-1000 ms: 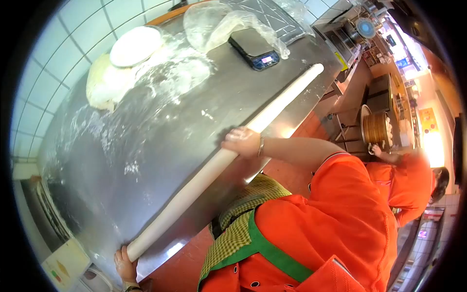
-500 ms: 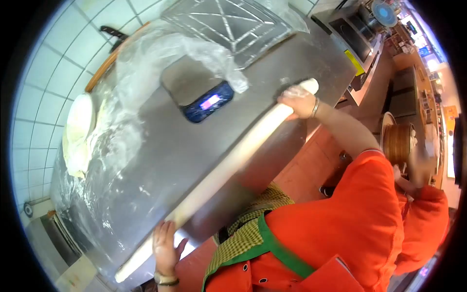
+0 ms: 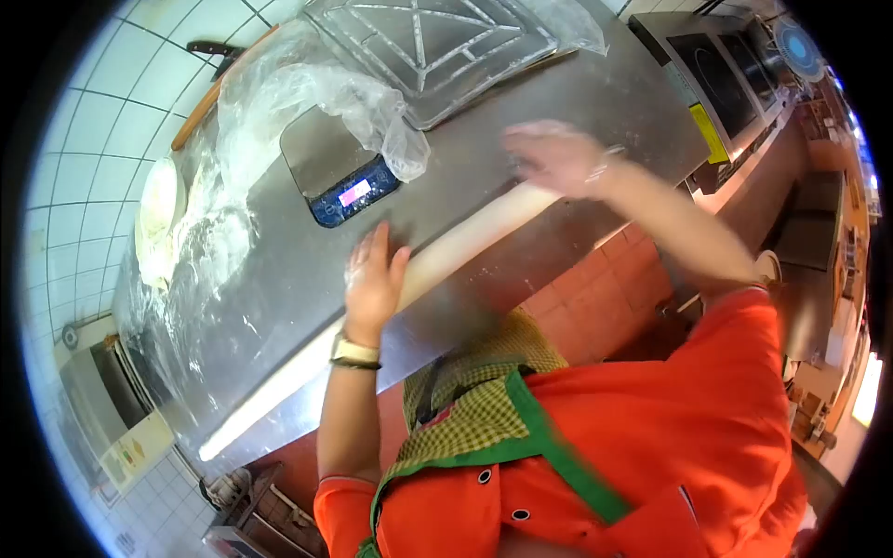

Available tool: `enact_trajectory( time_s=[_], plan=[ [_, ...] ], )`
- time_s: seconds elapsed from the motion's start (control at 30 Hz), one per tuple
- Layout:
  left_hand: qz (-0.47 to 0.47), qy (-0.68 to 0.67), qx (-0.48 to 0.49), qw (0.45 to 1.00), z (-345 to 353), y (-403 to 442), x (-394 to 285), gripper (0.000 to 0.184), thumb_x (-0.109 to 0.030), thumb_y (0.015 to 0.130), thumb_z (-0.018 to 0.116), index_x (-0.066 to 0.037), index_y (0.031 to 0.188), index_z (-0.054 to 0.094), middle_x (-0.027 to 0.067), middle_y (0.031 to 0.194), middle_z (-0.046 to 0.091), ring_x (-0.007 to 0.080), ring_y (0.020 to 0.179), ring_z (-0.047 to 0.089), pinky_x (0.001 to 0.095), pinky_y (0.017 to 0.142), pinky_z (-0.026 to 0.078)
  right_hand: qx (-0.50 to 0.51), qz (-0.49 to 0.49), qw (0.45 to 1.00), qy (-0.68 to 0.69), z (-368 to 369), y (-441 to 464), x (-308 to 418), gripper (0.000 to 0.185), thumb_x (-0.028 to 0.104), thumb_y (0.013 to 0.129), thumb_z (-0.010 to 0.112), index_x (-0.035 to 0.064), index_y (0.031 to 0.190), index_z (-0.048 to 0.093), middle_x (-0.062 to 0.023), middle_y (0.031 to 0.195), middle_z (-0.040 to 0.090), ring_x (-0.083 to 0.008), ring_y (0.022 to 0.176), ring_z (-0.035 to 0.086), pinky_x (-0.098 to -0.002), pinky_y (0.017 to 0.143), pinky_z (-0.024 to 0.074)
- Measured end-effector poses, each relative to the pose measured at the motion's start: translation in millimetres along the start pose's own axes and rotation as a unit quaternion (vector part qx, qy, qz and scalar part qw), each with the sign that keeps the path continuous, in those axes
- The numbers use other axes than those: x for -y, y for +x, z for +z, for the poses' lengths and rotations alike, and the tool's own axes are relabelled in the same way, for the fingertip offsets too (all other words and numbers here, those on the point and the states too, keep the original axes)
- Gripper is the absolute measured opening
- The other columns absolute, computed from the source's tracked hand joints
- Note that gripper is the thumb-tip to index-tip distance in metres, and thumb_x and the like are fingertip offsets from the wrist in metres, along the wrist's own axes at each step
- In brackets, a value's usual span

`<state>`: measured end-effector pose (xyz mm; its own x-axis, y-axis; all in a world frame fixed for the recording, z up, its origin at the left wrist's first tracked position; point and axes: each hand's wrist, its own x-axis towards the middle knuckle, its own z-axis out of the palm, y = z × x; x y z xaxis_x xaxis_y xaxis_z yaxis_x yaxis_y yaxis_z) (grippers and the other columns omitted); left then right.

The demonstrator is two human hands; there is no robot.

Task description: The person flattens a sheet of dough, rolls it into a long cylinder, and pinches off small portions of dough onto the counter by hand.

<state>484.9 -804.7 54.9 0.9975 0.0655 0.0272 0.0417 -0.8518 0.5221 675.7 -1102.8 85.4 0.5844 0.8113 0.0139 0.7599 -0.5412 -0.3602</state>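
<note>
A long pale dough roll [image 3: 456, 244] runs diagonally across the metal worktop near its front edge, thin and tapered at its lower left end. My left hand [image 3: 374, 284] rests on the middle of the roll, its fingers stretched out and spread. At the roll's upper right end is my right hand [image 3: 556, 158], blurred by motion, with its fingers extended and the roll's tip hidden beneath it. A digital scale [image 3: 321, 153] with a lit display lies just beyond my left hand.
Crumpled clear plastic [image 3: 270, 102] touches the scale. Behind it are a metal tray [image 3: 423, 70] and a knife [image 3: 216, 48] by the tiled wall. A white bowl [image 3: 163, 200] and flour are at the left. A cooktop [image 3: 712, 84] stands at the upper right.
My left hand has moved up along the roll from its lower left end. My right hand has shifted to the roll's far end. The view has turned, and the co-worker is almost out of sight.
</note>
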Motion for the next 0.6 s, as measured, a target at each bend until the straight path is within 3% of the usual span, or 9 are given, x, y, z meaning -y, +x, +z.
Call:
enact_trajectory(
  time_s=[0.07, 0.13, 0.2, 0.3, 0.37, 0.43, 0.47, 0.53, 0.6],
  plan=[
    [0.0, 0.044, 0.005, 0.999, 20, -17, -32, 0.058, -0.034, 0.083, 0.064, -0.002, 0.128, 0.047, 0.0195, 0.123, 0.054, 0.0357, 0.117, 0.049, 0.049, 0.099, 0.037, -0.011, -0.002, 0.999, -0.037, 44, 21, 68, 0.047, 0.029, 0.082, 0.06, 0.0125, 0.125, 0.051, -0.0137, 0.127, 0.052, -0.0323, 0.122, 0.044, -0.045, 0.103, 0.0338],
    [0.007, 0.095, 0.003, 0.995, 25, -41, -48, 0.064, -0.038, 0.081, 0.064, -0.003, 0.131, 0.045, 0.0193, 0.126, 0.053, 0.0351, 0.118, 0.049, 0.0498, 0.1, 0.037, -0.021, -0.02, 0.998, -0.053, 78, -16, 96, 0.057, 0.045, 0.083, 0.057, 0.014, 0.13, 0.05, -0.0103, 0.132, 0.051, -0.0313, 0.125, 0.044, -0.0467, 0.105, 0.0318],
    [0.108, 0.151, 0.04, 0.982, 20, -76, -53, 0.075, -0.043, 0.077, 0.067, -0.003, 0.135, 0.041, 0.0194, 0.13, 0.05, 0.0345, 0.12, 0.047, 0.0522, 0.101, 0.035, -0.05, -0.025, 0.998, -0.02, 87, -69, 100, 0.06, 0.05, 0.082, 0.055, 0.0146, 0.13, 0.05, -0.0106, 0.133, 0.05, -0.0317, 0.123, 0.045, -0.0489, 0.106, 0.0299],
    [0.087, 0.184, 0.057, 0.977, 20, -51, -38, 0.079, -0.046, 0.074, 0.067, -0.004, 0.136, 0.041, 0.0197, 0.133, 0.047, 0.035, 0.122, 0.045, 0.0536, 0.102, 0.033, -0.07, -0.068, 0.994, -0.046, 83, -59, 59, 0.059, 0.051, 0.082, 0.055, 0.0143, 0.129, 0.051, -0.0108, 0.133, 0.049, -0.0309, 0.122, 0.045, -0.0495, 0.106, 0.0288],
    [0.019, 0.152, 0.04, 0.987, 15, -14, -16, 0.074, -0.045, 0.079, 0.063, -0.004, 0.136, 0.04, 0.0201, 0.134, 0.047, 0.0359, 0.123, 0.044, 0.0534, 0.103, 0.032, -0.032, 0.056, 0.986, -0.153, 70, -5, 47, 0.057, 0.048, 0.083, 0.056, 0.0138, 0.128, 0.051, -0.0117, 0.132, 0.049, -0.0313, 0.123, 0.044, -0.0511, 0.105, 0.0287],
    [0.009, 0.187, -0.055, 0.981, 8, 5, 10, 0.069, -0.043, 0.083, 0.058, -0.003, 0.137, 0.04, 0.0199, 0.134, 0.047, 0.0371, 0.123, 0.044, 0.0537, 0.103, 0.031, -0.031, 0.074, 0.989, -0.126, 53, 15, 32, 0.056, 0.047, 0.084, 0.055, 0.014, 0.129, 0.05, -0.0122, 0.132, 0.049, -0.032, 0.124, 0.042, -0.0512, 0.105, 0.0286],
    [0.004, 0.176, -0.021, 0.984, 8, -7, 10, 0.068, -0.042, 0.084, 0.057, -0.003, 0.137, 0.039, 0.0198, 0.134, 0.047, 0.0375, 0.122, 0.044, 0.0538, 0.103, 0.031, -0.036, 0.098, 0.989, -0.102, 49, 21, 30, 0.055, 0.046, 0.085, 0.054, 0.0142, 0.129, 0.05, -0.0127, 0.133, 0.048, -0.0327, 0.125, 0.041, -0.0512, 0.105, 0.0286],
    [-0.006, 0.173, 0.037, 0.984, 6, -52, 0, 0.068, -0.04, 0.084, 0.058, -0.001, 0.136, 0.039, 0.0192, 0.135, 0.046, 0.037, 0.125, 0.043, 0.0536, 0.105, 0.03, -0.034, 0.055, 0.992, -0.105, 49, -27, 39, 0.05, 0.043, 0.087, 0.053, 0.0147, 0.128, 0.051, -0.0126, 0.131, 0.049, -0.0332, 0.124, 0.042, -0.0521, 0.104, 0.0287],
    [0.011, 0.191, 0.006, 0.981, 15, -97, 1, 0.072, -0.041, 0.08, 0.061, 0.0, 0.136, 0.039, 0.0179, 0.14, 0.041, 0.0364, 0.129, 0.038, 0.0529, 0.106, 0.028, -0.066, 0.061, 0.99, -0.105, 52, -80, 49, 0.049, 0.042, 0.087, 0.053, 0.0152, 0.127, 0.051, -0.0122, 0.131, 0.049, -0.0319, 0.123, 0.043, -0.0522, 0.104, 0.0287]
  ],
)
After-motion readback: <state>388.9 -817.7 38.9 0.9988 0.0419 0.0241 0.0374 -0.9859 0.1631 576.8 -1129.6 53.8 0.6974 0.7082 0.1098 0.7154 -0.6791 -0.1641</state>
